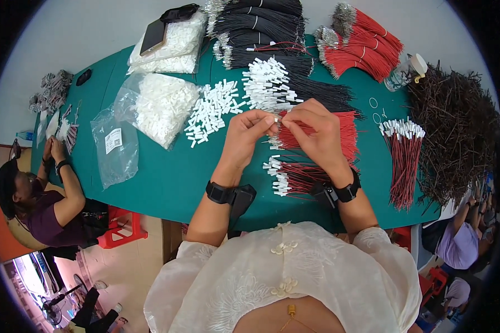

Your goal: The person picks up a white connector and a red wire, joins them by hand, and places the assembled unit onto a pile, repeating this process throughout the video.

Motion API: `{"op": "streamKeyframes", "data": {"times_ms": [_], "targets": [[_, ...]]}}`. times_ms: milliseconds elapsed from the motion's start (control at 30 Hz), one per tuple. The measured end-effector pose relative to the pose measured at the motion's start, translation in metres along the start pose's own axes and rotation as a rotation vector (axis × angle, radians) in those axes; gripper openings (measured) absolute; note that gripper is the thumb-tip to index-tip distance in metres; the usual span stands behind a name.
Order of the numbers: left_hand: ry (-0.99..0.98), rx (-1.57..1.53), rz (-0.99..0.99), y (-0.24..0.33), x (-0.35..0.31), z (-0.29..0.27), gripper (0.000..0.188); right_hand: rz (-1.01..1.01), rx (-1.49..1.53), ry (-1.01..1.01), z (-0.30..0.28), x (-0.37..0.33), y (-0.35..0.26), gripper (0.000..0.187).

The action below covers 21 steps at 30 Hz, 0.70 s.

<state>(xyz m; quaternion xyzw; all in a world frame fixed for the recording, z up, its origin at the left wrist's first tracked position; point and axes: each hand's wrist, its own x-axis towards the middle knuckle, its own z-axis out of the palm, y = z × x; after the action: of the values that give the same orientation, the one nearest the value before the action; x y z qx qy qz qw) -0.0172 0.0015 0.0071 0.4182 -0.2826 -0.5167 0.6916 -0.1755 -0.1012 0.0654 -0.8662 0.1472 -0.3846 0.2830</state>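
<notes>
Over the middle of the table, my left hand [242, 137] pinches a small white connector housing [276, 119] between thumb and fingertips. My right hand [319, 133] meets it there, thumb and fingers closed; what they grip is too small to make out. Under my right hand lies a bundle of red wires [347, 133]. Nearer me is a second bundle of dark red wires [303, 176] with white housings on its left ends. Beyond my hands, a pile of white housings [266, 83] covers the ends of black wires [322, 94]. Loose white housings [214, 108] are scattered left of that.
Bags of white housings [164, 108] and a flat clear bag [115, 147] lie left. Black wire bundles [255, 25] and red ones [366, 44] are stacked at the back. Rightward are finished-looking wires [404, 161], a jar [400, 77] and a dark wire heap [455, 127]. A co-worker [44, 200] sits left.
</notes>
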Motion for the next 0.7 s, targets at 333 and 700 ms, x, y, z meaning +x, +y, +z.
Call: {"op": "streamKeyframes", "data": {"times_ms": [333, 700], "targets": [[0.02, 0.042, 0.023, 0.004, 0.0, 0.001, 0.016, 0.077, 0.076, -0.025, 0.0, -0.001, 0.0, 0.01], [0.073, 0.233, 0.064, 0.008, 0.003, -0.005, 0.018, 0.174, 0.023, -0.14, -0.02, -0.002, -0.007, 0.011]]}}
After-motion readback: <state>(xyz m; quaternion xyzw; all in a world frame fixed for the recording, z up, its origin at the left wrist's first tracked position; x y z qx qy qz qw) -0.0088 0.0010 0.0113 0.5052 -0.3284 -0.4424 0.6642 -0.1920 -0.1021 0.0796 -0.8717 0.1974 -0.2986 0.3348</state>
